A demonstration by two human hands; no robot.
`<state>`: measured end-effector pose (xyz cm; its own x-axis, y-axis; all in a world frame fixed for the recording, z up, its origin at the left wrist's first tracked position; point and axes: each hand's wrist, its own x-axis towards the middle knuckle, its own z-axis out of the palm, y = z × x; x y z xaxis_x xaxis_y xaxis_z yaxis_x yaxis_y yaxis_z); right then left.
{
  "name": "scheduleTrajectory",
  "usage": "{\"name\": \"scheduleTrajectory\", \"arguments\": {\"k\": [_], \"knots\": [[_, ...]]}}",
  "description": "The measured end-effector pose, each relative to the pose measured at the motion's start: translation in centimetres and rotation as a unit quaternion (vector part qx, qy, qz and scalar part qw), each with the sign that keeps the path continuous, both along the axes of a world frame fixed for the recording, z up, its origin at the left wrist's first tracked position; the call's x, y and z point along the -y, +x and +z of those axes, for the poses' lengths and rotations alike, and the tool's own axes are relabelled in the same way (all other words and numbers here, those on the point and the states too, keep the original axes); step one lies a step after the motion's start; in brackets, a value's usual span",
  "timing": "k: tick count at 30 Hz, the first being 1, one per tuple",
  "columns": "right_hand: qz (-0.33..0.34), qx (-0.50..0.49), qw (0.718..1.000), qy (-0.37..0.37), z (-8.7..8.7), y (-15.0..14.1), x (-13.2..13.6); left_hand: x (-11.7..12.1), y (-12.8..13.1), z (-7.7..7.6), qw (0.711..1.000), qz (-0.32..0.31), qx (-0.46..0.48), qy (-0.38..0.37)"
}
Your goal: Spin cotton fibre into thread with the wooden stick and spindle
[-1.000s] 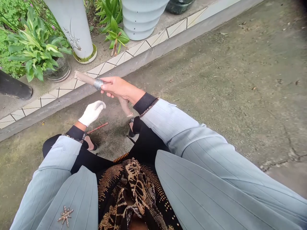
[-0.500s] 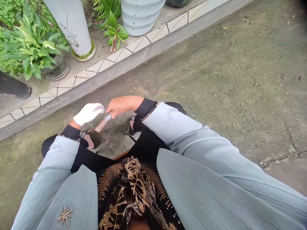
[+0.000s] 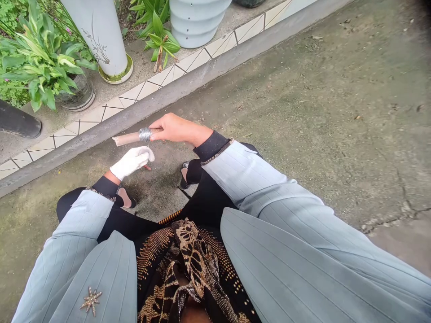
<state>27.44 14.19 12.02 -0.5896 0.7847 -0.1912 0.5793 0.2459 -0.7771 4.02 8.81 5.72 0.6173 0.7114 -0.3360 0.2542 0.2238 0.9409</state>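
My right hand (image 3: 175,128) is bare and holds a pale tan tube (image 3: 126,138) out to the left, with its fingers around one end. A band of silver thread (image 3: 145,134) is wound on the tube just beside my fingertips. My left hand (image 3: 132,162) wears a white glove and sits just below the tube, its fingers pinched together. A fine strand runs down from the band into those gloved fingers. A thin reddish stick (image 3: 147,168) lies on the ground, mostly hidden under the glove.
A concrete kerb (image 3: 151,105) with a tiled strip runs diagonally behind my hands. Beyond it stand white planters and leafy potted plants. Grey-blue sleeves, a patterned black and gold cloth and sandalled feet fill the lower view, above mossy concrete.
My right hand has risen and moved away from my body. The tube has swung from slanting down-left to nearly level. My gloved hand has dropped slightly.
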Motion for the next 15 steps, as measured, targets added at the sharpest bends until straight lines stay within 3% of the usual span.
{"name": "scheduleTrajectory", "arguments": {"k": [5, 10, 12, 15], "knots": [[-0.014, 0.101, 0.991, 0.084, -0.6, -0.6, -0.5, -0.1, 0.3, 0.1, 1.000, 0.026, 0.003, -0.001], [-0.014, 0.174, 0.978, 0.114, -0.8, -0.1, -0.8, -0.3, -0.1, -0.5, 0.999, 0.025, -0.036, 0.016], [-0.008, 0.206, 0.969, 0.133, -0.8, 0.1, -0.9, -0.4, -0.3, -0.6, 0.995, 0.005, -0.080, 0.057], [0.019, 0.267, 0.949, 0.164, -0.6, -0.1, -0.7, -0.7, -0.7, -0.4, 0.965, 0.002, -0.171, 0.199]]}}
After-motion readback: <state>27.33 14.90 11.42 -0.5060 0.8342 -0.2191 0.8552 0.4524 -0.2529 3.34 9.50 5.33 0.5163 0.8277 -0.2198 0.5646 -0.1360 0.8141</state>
